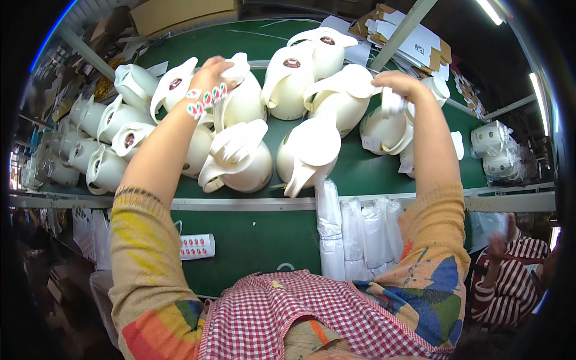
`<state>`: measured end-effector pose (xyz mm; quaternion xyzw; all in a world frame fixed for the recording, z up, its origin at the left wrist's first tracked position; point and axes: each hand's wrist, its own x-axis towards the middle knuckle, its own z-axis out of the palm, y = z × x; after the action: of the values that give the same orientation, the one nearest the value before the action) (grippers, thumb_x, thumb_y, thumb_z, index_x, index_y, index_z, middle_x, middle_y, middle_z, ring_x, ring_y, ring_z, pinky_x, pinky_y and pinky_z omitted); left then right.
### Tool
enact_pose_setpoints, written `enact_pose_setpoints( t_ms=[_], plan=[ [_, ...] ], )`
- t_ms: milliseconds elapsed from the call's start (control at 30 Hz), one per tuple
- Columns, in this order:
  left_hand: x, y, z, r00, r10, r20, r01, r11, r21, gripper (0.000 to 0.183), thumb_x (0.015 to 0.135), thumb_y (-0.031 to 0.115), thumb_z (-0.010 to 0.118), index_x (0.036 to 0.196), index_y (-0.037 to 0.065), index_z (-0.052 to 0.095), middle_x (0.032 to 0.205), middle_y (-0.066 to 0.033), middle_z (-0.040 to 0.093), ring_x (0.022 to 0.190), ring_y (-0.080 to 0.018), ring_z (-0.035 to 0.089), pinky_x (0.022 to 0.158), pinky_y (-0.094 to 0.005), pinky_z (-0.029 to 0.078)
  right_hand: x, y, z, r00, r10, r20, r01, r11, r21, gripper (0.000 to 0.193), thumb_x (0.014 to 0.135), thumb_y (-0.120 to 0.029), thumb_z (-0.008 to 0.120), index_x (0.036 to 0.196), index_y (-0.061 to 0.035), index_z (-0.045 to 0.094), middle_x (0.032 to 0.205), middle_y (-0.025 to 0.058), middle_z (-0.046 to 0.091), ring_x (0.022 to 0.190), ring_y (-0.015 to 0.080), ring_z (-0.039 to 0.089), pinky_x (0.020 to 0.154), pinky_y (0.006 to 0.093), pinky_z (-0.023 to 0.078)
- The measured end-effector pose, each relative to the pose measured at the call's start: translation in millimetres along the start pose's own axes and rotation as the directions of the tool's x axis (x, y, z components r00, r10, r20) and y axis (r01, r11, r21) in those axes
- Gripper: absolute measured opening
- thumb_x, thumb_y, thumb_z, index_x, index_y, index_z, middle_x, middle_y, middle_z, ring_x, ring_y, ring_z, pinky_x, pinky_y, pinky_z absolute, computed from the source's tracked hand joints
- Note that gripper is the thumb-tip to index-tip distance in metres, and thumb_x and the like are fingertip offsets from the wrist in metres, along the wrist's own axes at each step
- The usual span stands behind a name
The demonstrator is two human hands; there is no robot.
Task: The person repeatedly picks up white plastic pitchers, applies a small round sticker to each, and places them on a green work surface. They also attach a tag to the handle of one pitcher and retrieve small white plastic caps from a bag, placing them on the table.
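Note:
White insulated jugs with curved handles and spouts crowd the green bench in front of me. My left hand (210, 81) is stretched to the far left-centre, its fingers closed over the top of one white jug (243, 102). Small red-and-green oval stickers (208, 98) cling to the back of that hand and the wrist. On the right, my right hand (401, 84) curls round the upper part of another white jug (384, 129), which is partly blurred and partly behind my forearm. Between my arms, a jug with a broad round lid (318, 144) stands near the bench edge.
More jugs (117, 120) stand packed at the left; bagged ones (495, 150) sit far right. Rolled clear plastic bags (330, 234) lie along the near ledge, with a sticker sheet (197, 246) to their left. Cardboard (414, 42) piles up behind. A person in stripes (510, 276) is at the right.

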<state>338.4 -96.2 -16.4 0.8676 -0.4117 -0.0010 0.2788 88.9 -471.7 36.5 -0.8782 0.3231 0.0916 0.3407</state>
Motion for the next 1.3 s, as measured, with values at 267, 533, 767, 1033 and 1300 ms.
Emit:
enact_pose_setpoints(
  t_ms=[267,533,767,1033,1300],
  plan=[
    [-9,13,-23,0.991,0.048,0.122,-0.073,0.975,0.208,0.052,0.072,0.019,0.072,0.122,0.012,0.057,0.137,-0.0102,0.043,0.117,-0.0307,0.05,0.1,-0.0358,0.04,109,-69,10,0.674,-0.202,-0.711,0.535,0.797,0.28,0.043,0.075,-0.039,0.071,0.096,-0.0019,0.066,0.085,0.0065,0.064,0.079,0.016,0.06,0.07,0.0301,0.047],
    [-108,-37,-93,0.998,-0.038,-0.054,0.022,0.963,-0.269,0.049,0.079,0.011,0.067,0.126,0.008,0.052,0.121,-0.0117,0.056,0.109,-0.0213,0.053,0.094,-0.0334,0.04,185,-101,80,0.788,-0.114,-0.605,-0.142,0.923,-0.358,0.057,0.085,-0.05,0.05,0.129,-0.0142,0.05,0.139,0.0156,0.038,0.125,0.0349,0.04,0.102,0.0511,0.032],
    [-419,-80,-203,0.582,-0.801,-0.141,0.666,0.569,-0.482,0.035,0.085,0.01,0.061,0.118,0.0,0.056,0.109,-0.0079,0.061,0.101,-0.0138,0.057,0.089,-0.0259,0.044,68,-152,79,0.76,-0.423,-0.494,0.581,0.783,0.224,0.038,0.088,-0.034,0.058,0.118,-0.0103,0.061,0.12,0.0121,0.059,0.113,0.0234,0.053,0.098,0.0334,0.039],
    [-795,-171,-177,0.066,-0.978,-0.197,0.865,0.155,-0.477,0.044,0.079,0.027,0.069,0.112,0.0,0.06,0.1,-0.0084,0.063,0.092,-0.0158,0.059,0.081,-0.0277,0.046,-201,-224,270,0.384,-0.859,0.338,0.785,0.497,0.371,0.027,0.083,-0.01,0.059,0.109,-0.0007,0.061,0.109,0.0143,0.061,0.104,0.0267,0.057,0.094,0.0366,0.041],
    [-1011,-276,-91,0.016,-1.0,0.017,0.938,0.009,-0.346,0.051,0.075,0.029,0.07,0.115,0.001,0.057,0.106,-0.0163,0.062,0.101,-0.0262,0.059,0.087,-0.0342,0.046,-389,-372,595,-0.208,-0.66,0.722,0.791,0.321,0.521,0.033,0.079,-0.015,0.064,0.109,-0.0028,0.057,0.103,0.0146,0.06,0.093,0.0342,0.058,0.08,0.0392,0.047]
  ],
)
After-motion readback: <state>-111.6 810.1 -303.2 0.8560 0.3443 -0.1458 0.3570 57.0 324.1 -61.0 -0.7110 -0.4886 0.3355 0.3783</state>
